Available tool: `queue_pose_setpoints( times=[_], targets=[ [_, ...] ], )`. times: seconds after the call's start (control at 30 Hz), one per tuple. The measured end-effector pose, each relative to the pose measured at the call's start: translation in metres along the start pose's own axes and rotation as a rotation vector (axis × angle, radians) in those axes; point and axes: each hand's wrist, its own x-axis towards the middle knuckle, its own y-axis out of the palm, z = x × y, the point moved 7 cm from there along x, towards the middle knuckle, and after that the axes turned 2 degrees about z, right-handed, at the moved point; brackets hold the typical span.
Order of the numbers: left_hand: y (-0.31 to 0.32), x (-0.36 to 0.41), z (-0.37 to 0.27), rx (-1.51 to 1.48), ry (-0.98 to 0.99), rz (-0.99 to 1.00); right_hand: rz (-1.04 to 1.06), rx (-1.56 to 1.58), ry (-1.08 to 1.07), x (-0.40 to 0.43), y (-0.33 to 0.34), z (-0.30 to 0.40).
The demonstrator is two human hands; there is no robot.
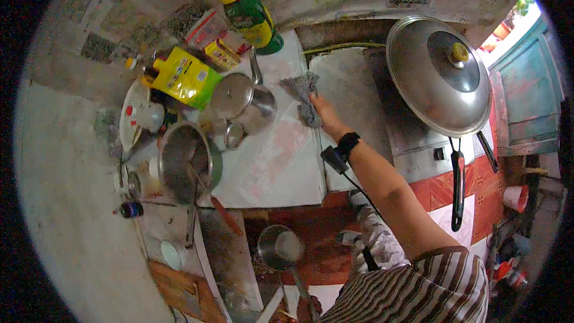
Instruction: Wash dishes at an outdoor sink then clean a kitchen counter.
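Note:
A crumpled grey cloth (309,110) is under my right hand (326,114), whose fingers are closed on it. The cloth lies where the white tiled counter (273,166) meets a greyish slab (345,94). My wrist carries a black band with a small device and a cable. Left of the cloth stands a lidded steel pot (255,105). Low in the view is a saucepan (280,247) with a long handle. A dim brownish shape (309,307) at the handle's end may be my left hand; it is too dark to be sure.
A large lidded wok (441,85) sits on the stove (421,143), its black handle (457,193) jutting over the edge. Beyond the pot are a green bottle (255,20) and a yellow-green pouch (188,78). A deep pot (184,161) and an orange-handled utensil (226,215) are further left.

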Motion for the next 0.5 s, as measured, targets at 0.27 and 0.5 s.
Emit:
queue_pose_setpoints(
  times=[0.27, 0.5],
  targets=[
    [0.029, 0.016, -0.025, 0.017, -0.064, -0.025, -0.080, -0.577, 0.133, 0.099, -0.035, 0.030],
    [0.013, 0.005, -0.043, 0.050, -0.100, -0.052, -0.073, -1.627, -0.564, 0.087, -0.088, 0.037]
  ],
)
